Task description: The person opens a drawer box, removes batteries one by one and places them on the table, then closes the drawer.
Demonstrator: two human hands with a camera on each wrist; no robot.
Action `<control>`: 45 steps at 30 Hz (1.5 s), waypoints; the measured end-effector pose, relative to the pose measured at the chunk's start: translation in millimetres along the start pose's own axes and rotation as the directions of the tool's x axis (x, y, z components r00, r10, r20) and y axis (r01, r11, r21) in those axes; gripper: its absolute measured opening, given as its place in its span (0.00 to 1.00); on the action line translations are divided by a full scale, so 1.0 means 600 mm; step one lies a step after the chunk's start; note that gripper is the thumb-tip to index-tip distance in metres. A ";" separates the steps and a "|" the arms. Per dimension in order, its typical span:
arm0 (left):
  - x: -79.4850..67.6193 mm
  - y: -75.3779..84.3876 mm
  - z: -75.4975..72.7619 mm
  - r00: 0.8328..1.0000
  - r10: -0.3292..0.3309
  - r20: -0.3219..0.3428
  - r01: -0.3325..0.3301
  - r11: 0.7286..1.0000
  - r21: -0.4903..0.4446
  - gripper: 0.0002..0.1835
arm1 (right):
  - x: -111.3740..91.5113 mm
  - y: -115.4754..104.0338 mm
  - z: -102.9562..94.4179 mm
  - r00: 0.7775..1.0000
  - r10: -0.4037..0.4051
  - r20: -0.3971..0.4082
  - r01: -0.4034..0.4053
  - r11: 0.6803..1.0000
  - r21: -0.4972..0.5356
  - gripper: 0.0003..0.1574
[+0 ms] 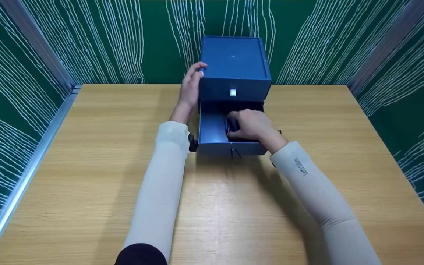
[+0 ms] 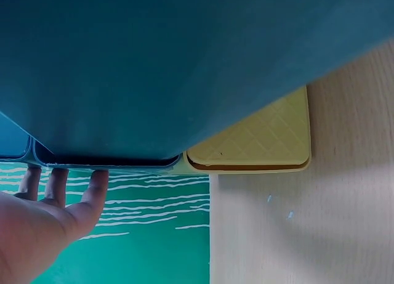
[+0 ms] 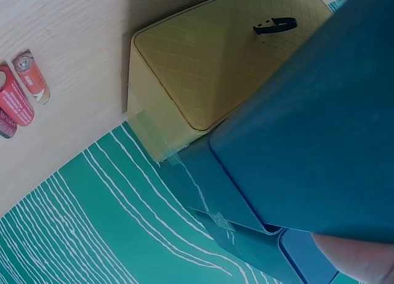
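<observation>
A blue drawer unit (image 1: 234, 59) stands at the back of the table, its upper drawer closed and showing a white knob (image 1: 233, 92). Below that, a blue drawer (image 1: 212, 127) is pulled out toward me. My left hand (image 1: 190, 86) rests against the unit's left side; in the left wrist view its extended fingers touch the blue casing. Inside the pulled-out drawer, my right hand (image 1: 250, 124) grips a dark object (image 1: 233, 125), mostly covered by the fingers, its kind unclear. The right wrist view shows only part of that hand, with the drawer's side blocking the rest.
A yellow bottom drawer (image 3: 203, 56) with a black loop handle (image 3: 276, 26) sits under the blue ones. Several small red and orange cans (image 3: 32, 77) are on the wooden table (image 1: 87, 147) beside the unit. Green walls with white streaks (image 1: 160, 40) enclose the table.
</observation>
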State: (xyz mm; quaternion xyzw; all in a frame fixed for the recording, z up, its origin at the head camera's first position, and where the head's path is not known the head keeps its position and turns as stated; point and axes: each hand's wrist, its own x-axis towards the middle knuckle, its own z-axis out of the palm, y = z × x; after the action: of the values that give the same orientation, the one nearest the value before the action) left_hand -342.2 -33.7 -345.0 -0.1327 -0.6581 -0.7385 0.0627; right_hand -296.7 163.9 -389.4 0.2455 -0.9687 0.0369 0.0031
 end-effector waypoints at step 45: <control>0.001 0.001 0.000 1.000 0.003 -0.016 -0.002 0.998 0.068 0.17 | -0.017 0.006 -0.017 0.985 -0.027 -0.169 0.071 0.963 0.259 0.29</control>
State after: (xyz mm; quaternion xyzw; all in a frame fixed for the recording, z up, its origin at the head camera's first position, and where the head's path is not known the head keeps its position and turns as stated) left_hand -342.5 -33.5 -344.5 -0.1255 -0.6822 -0.7166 0.0733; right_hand -289.5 172.9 -379.6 0.2638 -0.9452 0.1856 0.0508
